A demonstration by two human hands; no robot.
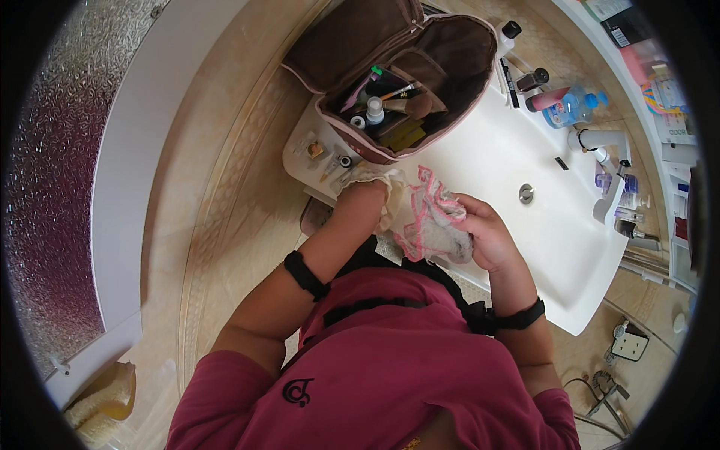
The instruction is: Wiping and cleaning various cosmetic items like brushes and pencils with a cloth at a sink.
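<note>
My left hand reaches into a cream cloth pouch with a ruffled edge; its fingers are hidden inside. My right hand pinches a crumpled grey-white cloth with pink stitched edging, close beside the pouch. Both fabrics are held over the front edge of the white washbasin. Beyond my left hand stands a brown cosmetic case, lid thrown back. Inside it are a large makeup brush, a white pump bottle, a slimmer brush and yellow packets.
Small bottles lie on the basin's left ledge. Along the back stand a blue pump bottle, a pink tube, a dark-capped jar and the faucet. Stocked shelves rise behind; textured glass is at far left.
</note>
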